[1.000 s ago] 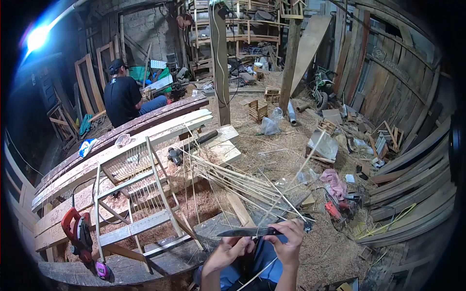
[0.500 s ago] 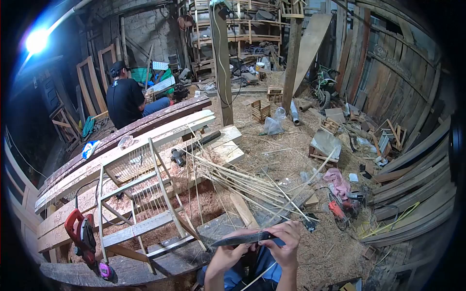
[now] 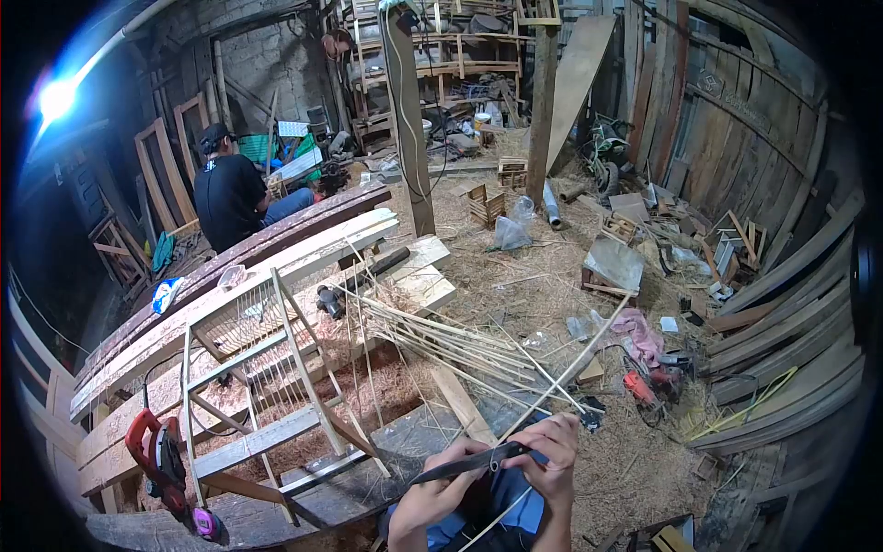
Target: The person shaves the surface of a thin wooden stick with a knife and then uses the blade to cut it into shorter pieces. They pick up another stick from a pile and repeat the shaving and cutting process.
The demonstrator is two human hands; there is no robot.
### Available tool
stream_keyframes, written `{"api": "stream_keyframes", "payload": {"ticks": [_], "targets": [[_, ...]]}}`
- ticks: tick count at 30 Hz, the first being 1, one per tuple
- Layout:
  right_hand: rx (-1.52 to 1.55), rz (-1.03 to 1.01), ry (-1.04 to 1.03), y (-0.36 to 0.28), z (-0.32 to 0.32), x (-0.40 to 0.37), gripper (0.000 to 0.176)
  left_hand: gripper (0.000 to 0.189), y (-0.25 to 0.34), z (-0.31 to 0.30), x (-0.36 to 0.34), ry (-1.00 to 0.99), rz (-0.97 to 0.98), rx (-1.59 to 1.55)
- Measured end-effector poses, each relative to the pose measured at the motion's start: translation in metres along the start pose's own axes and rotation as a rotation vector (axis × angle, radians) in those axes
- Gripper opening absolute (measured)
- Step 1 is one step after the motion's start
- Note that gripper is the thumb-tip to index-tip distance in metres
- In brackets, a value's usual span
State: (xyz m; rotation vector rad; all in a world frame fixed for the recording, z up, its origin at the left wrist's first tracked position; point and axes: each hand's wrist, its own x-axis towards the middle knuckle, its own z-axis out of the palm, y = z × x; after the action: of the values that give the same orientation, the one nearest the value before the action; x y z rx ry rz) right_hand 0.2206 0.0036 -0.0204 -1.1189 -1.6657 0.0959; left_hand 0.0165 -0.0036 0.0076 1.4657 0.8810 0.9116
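My right hand (image 3: pixel 550 457) is closed round the handle of a dark-bladed knife (image 3: pixel 460 465), close above my lap. The blade points left, its tip beyond my left hand (image 3: pixel 430 492). My left fingers are curled closed beside the blade, apparently round a thin wooden strip (image 3: pixel 566 368). This pale strip slants from the upper right down to my hands; the fingers hide where it passes the knife. A thin length also shows below my hands, over my blue clothing. A pile of similar strips (image 3: pixel 441 340) lies on the bench just ahead.
A slatted wooden frame (image 3: pixel 267 396) stands on the bench (image 3: pixel 349 492) at left, near a red power tool (image 3: pixel 158 451) and a pink-and-black tape measure (image 3: pixel 206 523). A red tool (image 3: pixel 641 388) lies on the shaving-covered floor. Another person (image 3: pixel 228 193) sits beyond the planks.
The view has shifted slightly. The knife has turned a little in my hands, showing more of its side, and the long strip's upper end has shifted lower relative to the floor objects.
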Motion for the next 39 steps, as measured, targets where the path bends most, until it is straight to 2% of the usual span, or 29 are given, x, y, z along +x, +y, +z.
{"api": "stream_keyframes", "payload": {"ticks": [3,5,7,8,9,10,12,14,16,18,20,22,24,28,31,36,38,39], "targets": [[-0.030,-0.025,0.026,0.018,-0.001,-0.006,0.038,0.018,0.003,0.002,0.000,0.014,-0.025,-0.024],[-0.090,0.153,0.245,0.049,0.000,-0.024,0.035,0.018,0.000,-0.001,-0.003,0.030,-0.146,-0.289],[0.002,0.523,0.439,0.087,-0.026,-0.044,0.041,0.019,-0.007,-0.019,-0.016,0.002,-0.152,-0.313],[0.007,0.515,0.438,0.091,-0.035,-0.046,0.041,0.020,-0.009,-0.025,-0.017,-0.020,-0.150,-0.333],[-0.069,0.484,0.407,0.086,-0.044,-0.046,0.045,0.021,-0.008,-0.023,-0.013,0.105,-0.184,-0.237],[-0.150,0.459,0.371,0.081,-0.051,-0.048,0.048,0.021,-0.007,-0.021,-0.009,0.107,-0.191,-0.241],[-0.149,0.396,0.432,0.071,-0.036,-0.044,0.047,0.019,-0.009,-0.014,0.004,0.224,-0.181,-0.331],[-0.012,0.363,0.314,0.059,-0.019,-0.036,0.045,0.019,-0.012,-0.007,0.011,0.207,-0.212,-0.407],[0.073,0.248,0.210,0.040,-0.004,-0.020,0.041,0.019,-0.008,0.001,0.013,0.212,-0.223,-0.395],[0.130,0.230,0.042,0.024,0.009,-0.014,0.041,0.021,-0.021,0.002,0.011,0.185,-0.190,-0.390],[0.156,0.129,-0.053,0.023,0.022,-0.012,0.043,0.018,-0.022,0.005,0.011,0.209,-0.173,-0.356],[0.202,0.067,-0.083,0.013,0.027,-0.007,0.035,0.015,-0.022,0.005,0.008,0.169,-0.155,-0.369],[0.205,0.083,-0.075,0.008,0.028,-0.004,0.034,0.016,-0.017,0.008,0.008,0.175,-0.203,-0.321],[0.142,0.072,-0.066,0.005,0.021,-0.001,0.033,0.014,-0.016,0.007,0.009,0.162,-0.173,-0.331],[0.141,0.047,-0.080,0.009,0.023,-0.002,0.033,0.016,-0.020,0.010,0.011,0.191,0.025,-0.233],[0.166,0.040,-0.108,0.006,0.013,-0.001,0.036,0.028,-0.023,0.000,0.009,0.053,0.039,-0.286],[0.134,0.043,-0.112,0.006,0.011,-0.001,0.037,0.034,-0.033,-0.003,0.008,-0.073,-0.180,-0.795],[0.083,0.020,-0.093,0.006,0.011,0.001,0.038,0.034,-0.036,-0.003,0.009,-0.074,-0.180,-0.796]]}}
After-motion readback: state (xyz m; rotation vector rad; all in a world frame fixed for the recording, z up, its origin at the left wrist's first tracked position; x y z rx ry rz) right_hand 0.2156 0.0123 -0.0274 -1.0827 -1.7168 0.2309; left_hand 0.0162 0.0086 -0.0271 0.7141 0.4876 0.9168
